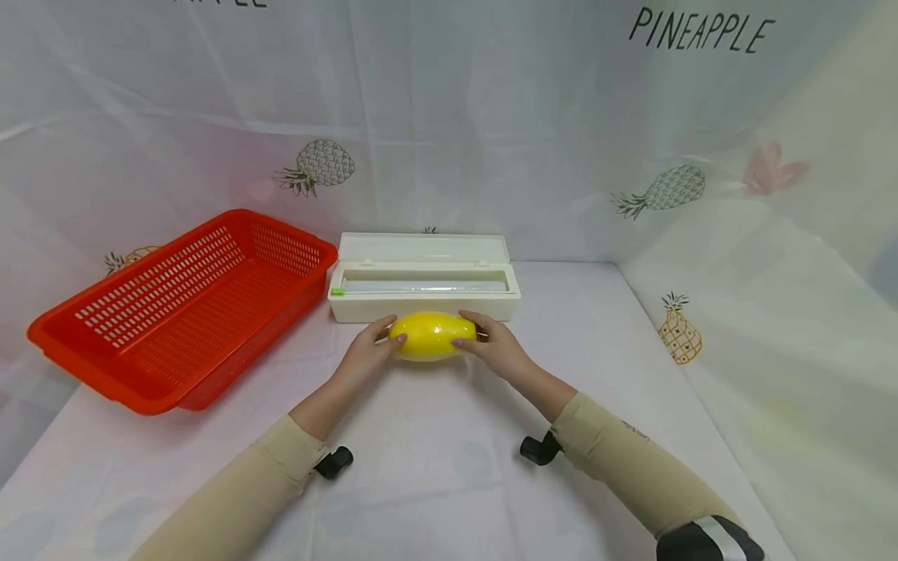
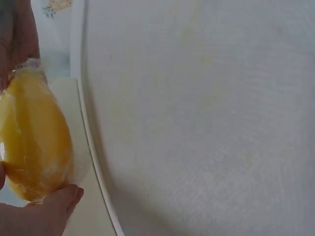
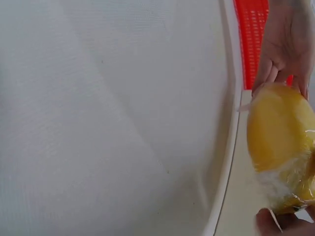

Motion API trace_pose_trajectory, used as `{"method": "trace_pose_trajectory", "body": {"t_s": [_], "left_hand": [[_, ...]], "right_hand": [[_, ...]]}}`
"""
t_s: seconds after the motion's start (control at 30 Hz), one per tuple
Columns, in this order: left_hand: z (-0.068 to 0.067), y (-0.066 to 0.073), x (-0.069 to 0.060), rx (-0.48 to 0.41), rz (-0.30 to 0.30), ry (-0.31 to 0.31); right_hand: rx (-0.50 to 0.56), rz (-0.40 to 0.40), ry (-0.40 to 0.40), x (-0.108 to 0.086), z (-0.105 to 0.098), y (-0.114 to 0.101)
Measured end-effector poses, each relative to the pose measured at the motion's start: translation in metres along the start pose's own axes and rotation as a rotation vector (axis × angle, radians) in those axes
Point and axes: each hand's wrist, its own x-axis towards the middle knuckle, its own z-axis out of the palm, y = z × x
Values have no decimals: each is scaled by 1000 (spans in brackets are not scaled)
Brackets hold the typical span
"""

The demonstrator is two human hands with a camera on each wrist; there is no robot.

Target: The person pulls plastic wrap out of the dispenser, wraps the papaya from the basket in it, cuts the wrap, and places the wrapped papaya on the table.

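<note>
An oval yellow fruit point(image 1: 429, 335), wrapped in clear cling film, is held sideways just in front of the white film box. My left hand point(image 1: 366, 354) grips its left end, thumb on the near side. At the opposite end my right hand point(image 1: 500, 351) holds it the same way. Shiny, wrinkled film shows around the fruit point(image 2: 37, 135) in the left wrist view, bunched at its tip. In the right wrist view loose film hangs at the lower end of the fruit point(image 3: 278, 130). The cling film box point(image 1: 424, 310) has its lid raised, with a roll inside.
A red slotted plastic basket point(image 1: 273, 327) stands at the left, its corner close to the film box. A white cloth covers the table point(image 1: 421, 483). Pineapple-printed curtain point(image 1: 491, 171) hangs behind and along the right side.
</note>
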Motion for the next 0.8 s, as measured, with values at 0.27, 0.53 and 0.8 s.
{"method": "trace_pose_trajectory", "body": {"t_s": [0.27,0.53,0.8], "left_hand": [[-2,-5,7,-7,4,-27],[-11,-14,15,-19,23,-81],[-22,-16,23,-26,6,-149]], "right_hand": [[-40,35,-29,1,-7,4],[83,45,-87,5,-7,14],[273,99,-135,16,-1,27]]}}
